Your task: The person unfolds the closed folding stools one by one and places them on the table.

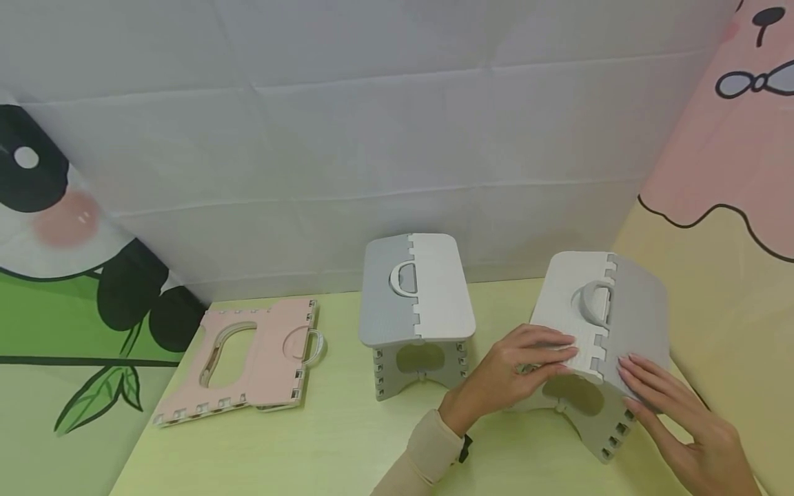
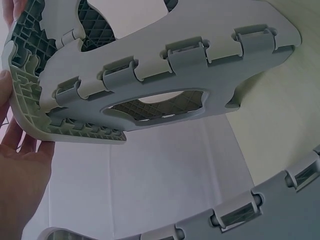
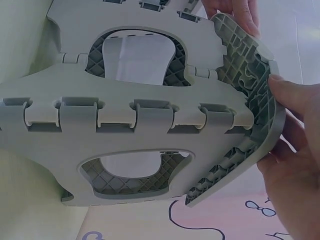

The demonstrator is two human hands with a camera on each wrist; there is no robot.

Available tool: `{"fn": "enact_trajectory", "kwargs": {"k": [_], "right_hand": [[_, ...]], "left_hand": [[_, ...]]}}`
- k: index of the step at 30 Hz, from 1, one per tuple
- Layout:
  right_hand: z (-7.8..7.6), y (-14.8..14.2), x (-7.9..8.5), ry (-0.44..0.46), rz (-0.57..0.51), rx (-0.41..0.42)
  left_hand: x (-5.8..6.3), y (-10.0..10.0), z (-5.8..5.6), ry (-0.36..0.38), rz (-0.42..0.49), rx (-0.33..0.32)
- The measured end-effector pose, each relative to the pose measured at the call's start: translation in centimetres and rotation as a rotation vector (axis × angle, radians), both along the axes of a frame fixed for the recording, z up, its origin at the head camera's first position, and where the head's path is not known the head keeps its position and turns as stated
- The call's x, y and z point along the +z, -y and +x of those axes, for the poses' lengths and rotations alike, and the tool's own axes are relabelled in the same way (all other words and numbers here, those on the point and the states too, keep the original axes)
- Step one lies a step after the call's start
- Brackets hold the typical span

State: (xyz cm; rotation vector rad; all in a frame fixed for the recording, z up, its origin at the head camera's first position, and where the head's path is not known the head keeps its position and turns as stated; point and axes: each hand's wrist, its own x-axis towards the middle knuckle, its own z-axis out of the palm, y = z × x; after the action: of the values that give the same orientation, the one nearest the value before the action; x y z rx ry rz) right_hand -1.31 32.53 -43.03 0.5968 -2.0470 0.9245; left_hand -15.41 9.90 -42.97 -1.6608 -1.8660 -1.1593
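A grey-and-white folding step stool [image 1: 573,282] stands at the right of the table in the head view, its two top panels bent into a shallow peak along the hinge. My left hand [image 1: 505,368] lays fairly straight fingers on the white panel's near edge. On the grey panel's near corner rest the extended fingers of my right hand [image 1: 688,420], with the thumb along the rim. Both wrist views show the hinged legs [image 3: 117,117] and ribbed underside [image 2: 32,90]. The right thumb [image 3: 287,92] touches the rim there, while the right fingers are partly hidden behind the panel.
A second grey-and-white folding stool [image 1: 443,282] stands upright mid-table, just left of my left hand. Farther left, a pink folding stool [image 1: 267,365] lies flat and folded, its white handle sticking out. A pale cloth wall [image 1: 372,138] rises behind the table [image 1: 347,441].
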Motion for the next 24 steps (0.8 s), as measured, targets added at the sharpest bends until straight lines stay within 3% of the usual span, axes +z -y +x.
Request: {"fn": "enact_trajectory", "kwargs": {"k": [13,24], "right_hand": [[-0.2,0.0,-0.1,-0.026,0.016,-0.012],[0.0,1.3,1.8,0.000,0.068,-0.058]], "left_hand": [[-0.1,-0.2,0.1,-0.012,0.002,0.005],[-0.2,-0.4,0.1,-0.056,-0.050,0.074]]}}
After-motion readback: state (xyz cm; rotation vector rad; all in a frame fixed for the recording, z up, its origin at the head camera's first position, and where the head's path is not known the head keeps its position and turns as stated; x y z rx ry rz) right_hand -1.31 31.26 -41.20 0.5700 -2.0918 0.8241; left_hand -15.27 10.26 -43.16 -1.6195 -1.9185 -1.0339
